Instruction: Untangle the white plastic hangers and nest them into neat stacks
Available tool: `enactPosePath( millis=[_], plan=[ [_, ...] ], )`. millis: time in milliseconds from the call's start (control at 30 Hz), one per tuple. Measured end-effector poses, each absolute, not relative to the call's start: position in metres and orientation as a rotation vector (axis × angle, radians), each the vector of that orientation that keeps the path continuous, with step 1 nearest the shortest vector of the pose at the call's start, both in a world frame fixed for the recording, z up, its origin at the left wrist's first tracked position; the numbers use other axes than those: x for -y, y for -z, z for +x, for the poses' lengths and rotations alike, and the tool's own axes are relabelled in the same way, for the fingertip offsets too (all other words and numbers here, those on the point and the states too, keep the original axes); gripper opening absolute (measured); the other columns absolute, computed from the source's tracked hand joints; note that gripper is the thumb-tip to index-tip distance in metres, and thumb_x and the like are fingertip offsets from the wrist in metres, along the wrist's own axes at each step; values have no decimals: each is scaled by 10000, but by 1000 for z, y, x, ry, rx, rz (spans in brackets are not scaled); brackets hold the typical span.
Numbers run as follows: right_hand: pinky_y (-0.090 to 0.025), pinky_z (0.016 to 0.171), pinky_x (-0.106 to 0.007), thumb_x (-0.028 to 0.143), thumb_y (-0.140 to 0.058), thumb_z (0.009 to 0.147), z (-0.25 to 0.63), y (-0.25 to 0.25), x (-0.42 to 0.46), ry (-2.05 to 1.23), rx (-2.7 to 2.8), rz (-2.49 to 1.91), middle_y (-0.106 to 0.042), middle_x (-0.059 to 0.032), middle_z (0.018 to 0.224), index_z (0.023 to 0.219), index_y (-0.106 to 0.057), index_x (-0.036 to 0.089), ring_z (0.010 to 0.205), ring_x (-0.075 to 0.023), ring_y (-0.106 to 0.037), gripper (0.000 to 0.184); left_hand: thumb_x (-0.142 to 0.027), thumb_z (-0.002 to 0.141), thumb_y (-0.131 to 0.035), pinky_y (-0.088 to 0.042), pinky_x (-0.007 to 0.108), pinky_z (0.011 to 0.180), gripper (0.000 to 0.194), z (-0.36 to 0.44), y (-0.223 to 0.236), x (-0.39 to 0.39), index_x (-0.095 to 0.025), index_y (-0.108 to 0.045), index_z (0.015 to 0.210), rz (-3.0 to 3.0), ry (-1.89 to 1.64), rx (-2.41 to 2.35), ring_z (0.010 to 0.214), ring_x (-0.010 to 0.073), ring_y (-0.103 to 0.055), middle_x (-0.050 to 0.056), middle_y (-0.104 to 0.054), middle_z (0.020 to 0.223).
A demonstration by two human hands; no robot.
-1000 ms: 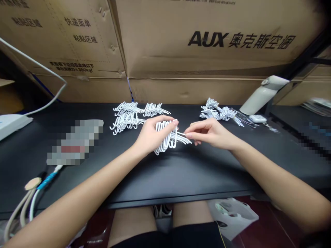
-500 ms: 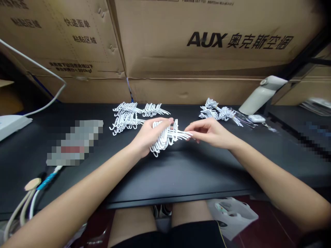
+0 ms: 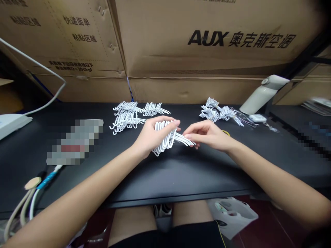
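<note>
White wire hooks (image 3: 164, 144), nested in a bundle, are clasped in my left hand (image 3: 148, 134), whose thumb lies across the top. Their bent ends hang toward me and their straight ends point right. At those straight ends, the fingers and thumb of my right hand (image 3: 207, 133) are closed in a pinch. Just behind my right wrist a bit of a yellow band (image 3: 226, 132) shows; most of it is hidden. Beyond my left hand lie several more bunches of white hooks (image 3: 125, 121) on the black table (image 3: 165, 179).
Further bunches of white hooks (image 3: 212, 112) lie at the back right, near a small white device (image 3: 258, 118) and a pale bottle (image 3: 261, 96). A blurred-out device with a cable (image 3: 48, 179) rests at left. Cardboard boxes (image 3: 181, 58) stand behind the table.
The hooks in my left hand lie more evenly; one that stood up crosswise has come into line. My right hand has shifted slightly along the straight ends. The yellow band has come into sight.
</note>
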State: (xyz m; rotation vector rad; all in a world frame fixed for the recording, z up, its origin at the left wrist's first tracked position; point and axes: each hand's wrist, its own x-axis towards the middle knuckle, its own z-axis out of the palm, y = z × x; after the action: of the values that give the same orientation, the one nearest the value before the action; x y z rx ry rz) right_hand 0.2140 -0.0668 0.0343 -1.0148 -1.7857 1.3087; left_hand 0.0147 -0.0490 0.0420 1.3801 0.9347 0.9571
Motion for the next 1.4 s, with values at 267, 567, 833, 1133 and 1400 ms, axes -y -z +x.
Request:
enactPosePath(
  millis=[267,567,833,1133,1400],
  plan=[
    [-405,452,-214,319,-597,842,205,-30,75,-1011,1846,-1027,-606,-6,615,827,-691,143,478,-84,-505,201,-429,708,-716,-525,285,624,364,16,-42,49,-132,-670,913,1438,-1041,-935,698,204,-683,88,-731,804],
    [-395,505,-235,255,-616,834,193,-16,86,-460,1922,-956,-563,-1,615,791,-664,153,510,-85,-457,121,-420,682,-733,-500,354,824,353,13,-41,45,-148,-676,899,1613,-1018,-912,906,248,-667,85,-715,929],
    [-446,484,-239,390,-477,916,191,-13,82,-844,1635,-977,-547,12,600,900,-653,161,465,-92,-491,289,-344,707,-711,-512,260,636,239,10,-44,39,-131,-672,810,1386,-1005,-889,644,159,-653,56,-712,732],
    [-493,704,-299,266,-531,880,185,5,69,-365,2358,-1078,-573,-99,1007,1095,-644,184,812,-170,-583,256,-263,701,-642,-406,160,362,142,1,-40,13,-133,-653,757,858,-1103,-1063,465,106,-589,14,-638,585],
    [-475,553,-245,281,-591,831,218,-9,51,-772,2152,-1259,-608,-46,748,803,-653,136,594,-114,-556,160,-278,650,-711,-458,195,440,190,2,-32,13,-127,-672,758,967,-1137,-1075,527,133,-631,16,-651,621]
  ],
)
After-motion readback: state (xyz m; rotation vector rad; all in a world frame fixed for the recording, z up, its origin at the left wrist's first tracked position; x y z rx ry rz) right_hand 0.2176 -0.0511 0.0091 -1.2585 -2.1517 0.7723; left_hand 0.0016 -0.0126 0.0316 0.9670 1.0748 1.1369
